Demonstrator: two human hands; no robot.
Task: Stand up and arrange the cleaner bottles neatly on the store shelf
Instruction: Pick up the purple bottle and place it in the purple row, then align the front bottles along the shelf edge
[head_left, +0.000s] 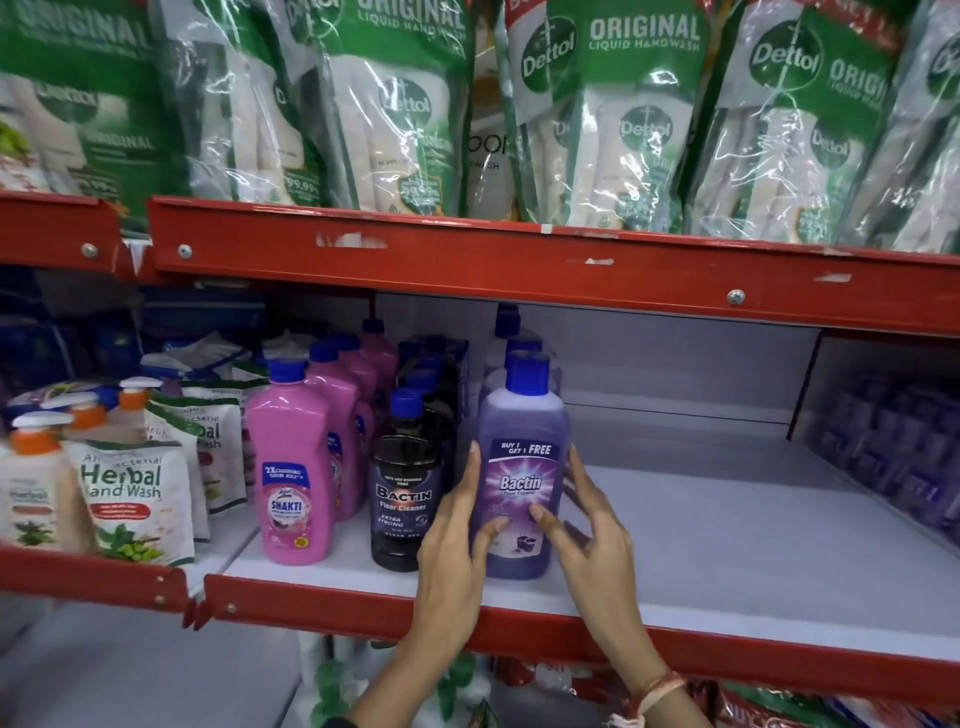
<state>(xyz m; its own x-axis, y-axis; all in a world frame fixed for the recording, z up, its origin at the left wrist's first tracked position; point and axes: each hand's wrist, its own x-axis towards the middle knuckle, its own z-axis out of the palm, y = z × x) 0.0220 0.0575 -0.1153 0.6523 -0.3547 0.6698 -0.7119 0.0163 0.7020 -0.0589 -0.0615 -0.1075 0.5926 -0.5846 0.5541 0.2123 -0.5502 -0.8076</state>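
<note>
At the lower left of the frame stand pump bottles (31, 483) with orange collars and herbal hand wash pouches (132, 501). Right of them, on the white shelf (727, 545) with its red front edge, a row of pink bottles (293, 467) runs back from the front, then a row of dark bottles (405, 493). At the centre, the purple bottle (519, 478) stands upright at the front of its own row, just beside the dark one. The left hand (452, 551) touches its left side with the thumb on the label; the right hand (592, 535) lies against its right side, fingers spread. Both hands cup the bottle loosely. Right of it the shelf is bare. Green-and-white refill pouches (623, 114) fill the shelf across the top.
</note>
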